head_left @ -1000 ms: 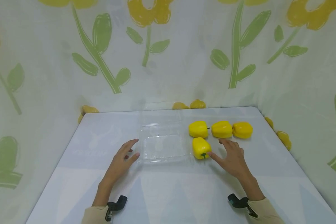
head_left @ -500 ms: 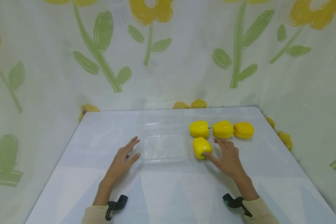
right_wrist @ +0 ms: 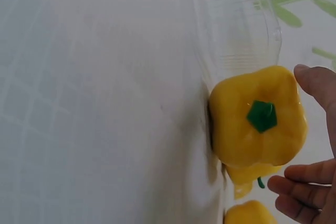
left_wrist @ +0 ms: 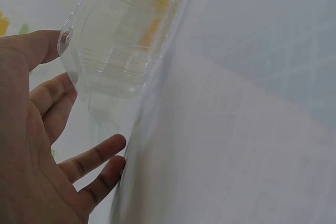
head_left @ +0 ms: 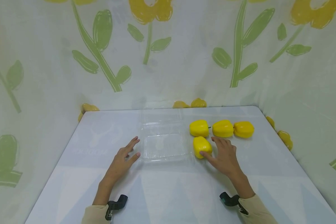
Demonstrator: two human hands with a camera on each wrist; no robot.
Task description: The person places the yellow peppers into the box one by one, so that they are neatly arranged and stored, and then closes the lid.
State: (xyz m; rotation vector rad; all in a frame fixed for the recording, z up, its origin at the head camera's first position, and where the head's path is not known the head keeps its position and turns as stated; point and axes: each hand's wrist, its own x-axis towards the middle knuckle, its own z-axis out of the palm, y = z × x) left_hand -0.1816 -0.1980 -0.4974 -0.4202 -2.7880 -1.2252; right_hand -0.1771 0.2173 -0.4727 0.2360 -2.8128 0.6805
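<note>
In the head view a yellow bell pepper [head_left: 201, 147] lies beside the right edge of a clear plastic clamshell box [head_left: 165, 146], whose lid is raised at the back. My right hand [head_left: 225, 158] is around the pepper's right side, thumb overlapping its front and fingers spread. The right wrist view shows the pepper's green stem [right_wrist: 262, 116] between thumb [right_wrist: 315, 82] and fingers, the fingers apart from it. My left hand [head_left: 122, 158] stands at the box's left edge, fingers loosely bent. In the left wrist view its thumb and fingers are around the box's side [left_wrist: 113, 40], without a grip.
Behind the near pepper, several more yellow peppers lie in a row: one at the left [head_left: 199, 128], one in the middle [head_left: 222, 128] and one at the right [head_left: 243, 129]. A flower-printed curtain [head_left: 184, 71] rises behind the white table [head_left: 168, 196].
My right hand has moved left, its thumb from the pepper's right side to over its front, now covering the stem in the head view. The left hand has stayed nearly still.
</note>
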